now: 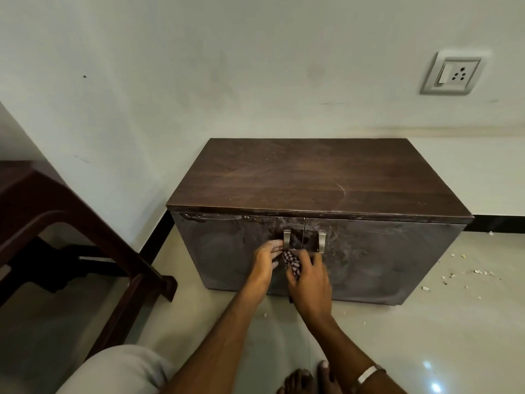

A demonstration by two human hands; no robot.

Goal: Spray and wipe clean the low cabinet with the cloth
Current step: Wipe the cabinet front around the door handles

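Observation:
The low cabinet (318, 180) is dark brown wood with two front doors and two silver handles; it stands against the wall. Its doors show smeared, dusty streaks. A checkered black-and-white cloth (292, 263) is bunched just below the left silver handle (287, 238). My right hand (309, 282) grips the cloth against the door front. My left hand (265, 261) lies flat on the left door beside the handle, its fingertips touching the cloth. No spray bottle is in view.
A dark brown plastic chair (56, 237) stands to the left. Crumbs and debris (466, 275) are scattered on the tiled floor at the right. A wall socket (451, 76) is up right. My knee (119, 371) and bare toes (309, 379) are at the bottom.

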